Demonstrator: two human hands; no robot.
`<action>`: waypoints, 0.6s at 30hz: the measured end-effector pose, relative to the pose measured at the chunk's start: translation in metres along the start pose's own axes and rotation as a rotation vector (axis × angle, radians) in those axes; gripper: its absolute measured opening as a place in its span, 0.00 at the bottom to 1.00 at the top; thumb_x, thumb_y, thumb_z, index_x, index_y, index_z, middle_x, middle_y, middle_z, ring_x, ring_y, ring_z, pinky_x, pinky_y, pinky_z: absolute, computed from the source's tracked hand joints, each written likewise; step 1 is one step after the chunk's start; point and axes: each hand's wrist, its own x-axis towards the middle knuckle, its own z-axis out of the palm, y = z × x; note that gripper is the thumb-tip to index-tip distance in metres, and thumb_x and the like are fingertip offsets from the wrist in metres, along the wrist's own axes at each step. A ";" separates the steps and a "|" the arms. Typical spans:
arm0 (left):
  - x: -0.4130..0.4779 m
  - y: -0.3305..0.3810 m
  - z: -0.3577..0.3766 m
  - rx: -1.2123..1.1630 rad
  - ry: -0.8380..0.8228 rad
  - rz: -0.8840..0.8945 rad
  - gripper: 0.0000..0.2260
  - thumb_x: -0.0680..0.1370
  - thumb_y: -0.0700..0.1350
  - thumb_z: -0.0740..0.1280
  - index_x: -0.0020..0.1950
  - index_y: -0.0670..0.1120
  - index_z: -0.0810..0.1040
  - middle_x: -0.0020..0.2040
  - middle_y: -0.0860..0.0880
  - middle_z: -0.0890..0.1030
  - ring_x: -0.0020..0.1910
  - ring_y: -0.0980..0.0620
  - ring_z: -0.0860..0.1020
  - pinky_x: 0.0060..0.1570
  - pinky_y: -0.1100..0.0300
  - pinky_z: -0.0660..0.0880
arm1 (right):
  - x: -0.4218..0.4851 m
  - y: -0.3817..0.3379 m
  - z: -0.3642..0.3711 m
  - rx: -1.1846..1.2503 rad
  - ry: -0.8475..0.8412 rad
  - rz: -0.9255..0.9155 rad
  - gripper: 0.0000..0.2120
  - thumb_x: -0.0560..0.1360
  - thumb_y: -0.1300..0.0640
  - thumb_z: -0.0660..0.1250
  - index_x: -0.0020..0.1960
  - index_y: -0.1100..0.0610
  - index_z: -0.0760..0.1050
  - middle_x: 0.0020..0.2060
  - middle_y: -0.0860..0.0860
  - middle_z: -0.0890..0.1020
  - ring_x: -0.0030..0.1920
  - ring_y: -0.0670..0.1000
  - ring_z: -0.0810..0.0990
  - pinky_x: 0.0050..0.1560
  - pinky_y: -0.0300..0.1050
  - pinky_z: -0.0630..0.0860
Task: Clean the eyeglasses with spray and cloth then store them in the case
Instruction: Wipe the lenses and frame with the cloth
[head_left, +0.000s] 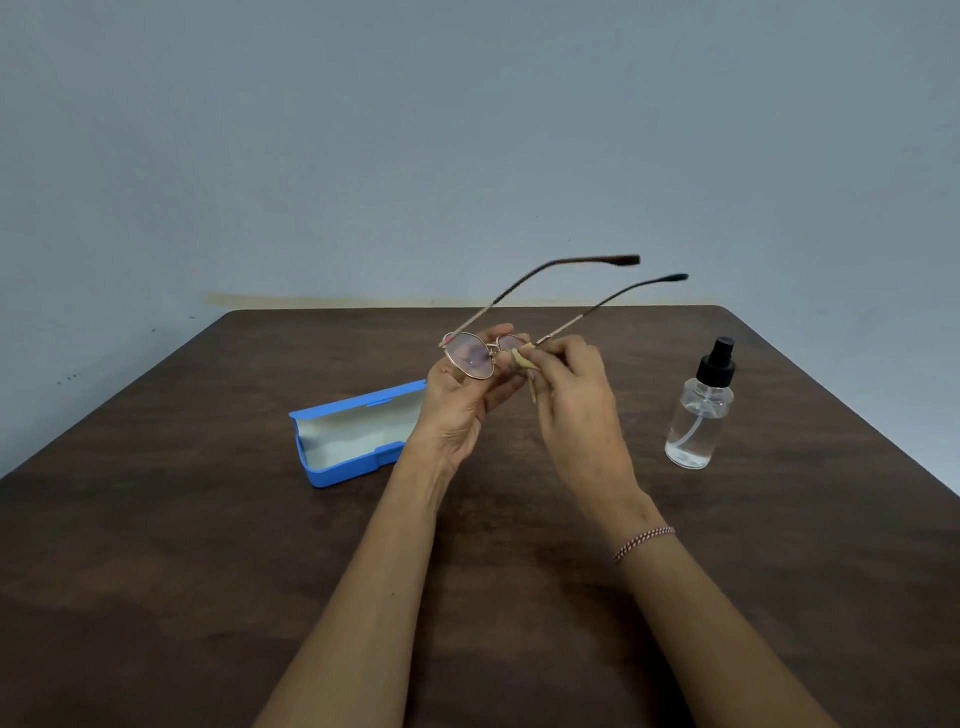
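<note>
Hold the eyeglasses (470, 358) above the table (208, 571) with the left hand (457, 410), fingers curled round the frame at one lens. The right hand (576, 395) pinches the cloth (524, 358) on the other lens, so wipe lightly (a thin frame likely bends). The open case (353, 436) lies just left of the hands, and the spray bottle (698, 410) stands well apart on the right, nearer the table edge.

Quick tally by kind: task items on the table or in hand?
eyeglasses: 1
cloth: 1
case: 1
spray bottle: 1
Total: 4
</note>
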 end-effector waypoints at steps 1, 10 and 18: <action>0.000 0.001 -0.001 -0.010 0.012 -0.004 0.13 0.68 0.41 0.69 0.52 0.46 0.78 0.45 0.49 0.85 0.43 0.54 0.83 0.41 0.62 0.80 | -0.001 -0.002 0.000 0.012 -0.013 -0.013 0.12 0.75 0.68 0.65 0.58 0.65 0.77 0.48 0.58 0.76 0.50 0.56 0.75 0.47 0.48 0.78; 0.001 0.003 0.005 -0.113 0.045 -0.082 0.07 0.75 0.42 0.64 0.51 0.42 0.77 0.39 0.48 0.85 0.35 0.55 0.83 0.36 0.65 0.80 | 0.001 0.009 -0.002 -0.027 0.028 -0.031 0.12 0.73 0.68 0.68 0.57 0.63 0.78 0.50 0.57 0.76 0.51 0.50 0.70 0.50 0.40 0.74; -0.002 0.004 0.013 -0.001 -0.045 -0.161 0.19 0.67 0.52 0.69 0.50 0.40 0.77 0.39 0.45 0.85 0.36 0.52 0.84 0.37 0.64 0.80 | 0.010 0.025 -0.016 0.028 -0.002 -0.088 0.07 0.76 0.66 0.63 0.52 0.64 0.77 0.49 0.56 0.79 0.50 0.49 0.68 0.52 0.33 0.66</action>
